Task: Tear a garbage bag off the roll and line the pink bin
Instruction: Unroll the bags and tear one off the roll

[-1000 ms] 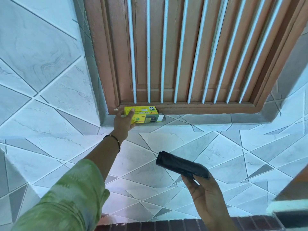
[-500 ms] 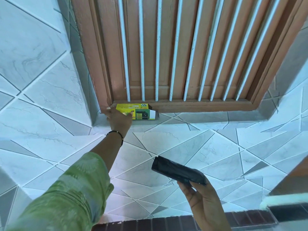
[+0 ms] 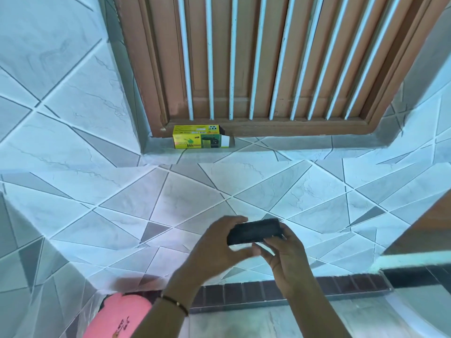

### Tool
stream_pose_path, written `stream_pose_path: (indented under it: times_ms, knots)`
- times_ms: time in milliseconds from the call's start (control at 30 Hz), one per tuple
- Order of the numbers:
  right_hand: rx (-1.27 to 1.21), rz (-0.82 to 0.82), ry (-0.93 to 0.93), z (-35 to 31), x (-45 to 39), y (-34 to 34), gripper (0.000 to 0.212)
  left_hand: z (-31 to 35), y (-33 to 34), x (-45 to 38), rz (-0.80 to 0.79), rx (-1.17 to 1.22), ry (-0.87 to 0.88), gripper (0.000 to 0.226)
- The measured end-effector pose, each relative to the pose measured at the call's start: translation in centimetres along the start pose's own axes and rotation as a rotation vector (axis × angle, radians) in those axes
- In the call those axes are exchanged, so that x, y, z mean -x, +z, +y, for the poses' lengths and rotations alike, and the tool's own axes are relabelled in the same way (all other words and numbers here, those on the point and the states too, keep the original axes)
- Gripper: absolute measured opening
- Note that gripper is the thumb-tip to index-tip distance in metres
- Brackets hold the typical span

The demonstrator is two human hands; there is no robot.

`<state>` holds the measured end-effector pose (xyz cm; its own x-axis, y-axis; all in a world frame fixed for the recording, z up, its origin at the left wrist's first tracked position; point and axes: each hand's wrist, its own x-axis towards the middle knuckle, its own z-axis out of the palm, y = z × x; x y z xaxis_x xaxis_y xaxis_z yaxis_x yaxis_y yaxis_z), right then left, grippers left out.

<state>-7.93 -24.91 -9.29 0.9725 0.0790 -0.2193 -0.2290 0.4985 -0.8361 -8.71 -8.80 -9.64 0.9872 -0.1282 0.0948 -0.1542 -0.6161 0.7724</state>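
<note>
- Garbage bag roll (image 3: 255, 231) pinched at chest height between my left hand (image 3: 219, 250) and right hand (image 3: 284, 258), both gripping it.
- Risk: loose end not found; roll unspools or slips.
- Risk: tear runs off perforation.
- Pink bin (image 3: 119, 315) sits low left, partly hidden.

A tiled wall (image 3: 244, 191) of pale grey and white marbled tiles, cut by white diagonal grout lines into triangles and slanted panels, fills most of the view in cool, bluish daylight. Set into it is a brown wooden window frame (image 3: 268, 129) fitted with white vertical bars (image 3: 231, 57) in front of wooden panelling. A narrow tiled sill (image 3: 305, 142) runs below the frame. Lower down, a band of small dark brown tiles (image 3: 244, 293) crosses the wall, and a wooden edge (image 3: 427, 228) juts in at right.
</note>
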Motion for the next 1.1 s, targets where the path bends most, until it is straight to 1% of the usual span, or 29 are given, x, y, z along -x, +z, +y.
stream_pose_path:
  times_ms: [33,67,100,167,267,367,433,500,567,633,700,800,900,1000,1067,1100]
  knots:
    - [0.013,0.014,0.013,0.3,0.2,0.1,0.026,0.0,0.7,0.9,0.025,-0.138,0.017,0.065]
    - [0.015,0.025,0.034,0.5,0.4,0.2,0.025,0.0,1.3,1.7,0.080,-0.232,0.022,0.060]
    - [0.005,0.032,0.060,0.8,0.6,0.5,0.024,-0.2,1.5,2.4,0.139,-0.267,0.023,0.050]
    - [-0.051,0.044,0.103,1.5,1.1,0.9,0.021,-0.4,1.8,3.7,0.220,-0.221,0.005,0.033]
    - [-0.109,0.031,0.148,2.6,1.8,1.1,0.012,-0.4,2.5,5.2,0.307,-0.061,-0.067,0.024]
    - [0.041,0.005,0.231,3.5,2.9,1.4,0.006,0.3,2.9,6.5,0.383,0.123,-0.133,0.014]
    - [0.102,-0.009,0.308,3.9,3.6,1.5,0.007,0.5,3.0,7.2,0.391,0.205,-0.170,0.006]
    - [0.097,-0.002,0.366,3.9,4.0,1.3,0.006,0.2,2.9,7.6,0.407,0.179,-0.200,0.012]
    - [0.061,0.016,0.403,3.9,4.2,1.0,0.006,-0.2,2.5,8.0,0.419,0.169,-0.266,0.015]
    - [0.008,0.029,0.433,3.7,4.2,0.6,0.008,-1.0,2.1,8.0,0.417,0.285,-0.334,0.021]
    - [-0.025,0.017,0.452,3.6,4.4,0.4,0.016,-1.3,1.8,8.1,0.408,0.399,-0.395,0.019]
    - [0.006,-0.063,0.454,3.4,4.4,0.5,0.032,-1.6,1.3,8.2,0.360,0.486,-0.442,0.017]
    - [0.060,-0.190,0.456,3.4,4.5,0.8,0.043,-1.3,0.6,8.3,0.261,0.547,-0.491,0.023]
    - [0.144,-0.263,0.439,3.6,4.6,1.0,0.043,-1.2,0.2,8.4,0.247,0.563,-0.484,0.024]
    - [0.178,-0.268,0.435,3.8,4.6,0.9,0.041,-1.1,0.0,8.5,0.275,0.544,-0.473,0.019]
    - [0.184,-0.267,0.432,3.8,4.5,0.8,0.044,-1.1,-0.1,8.5,0.282,0.547,-0.475,0.017]
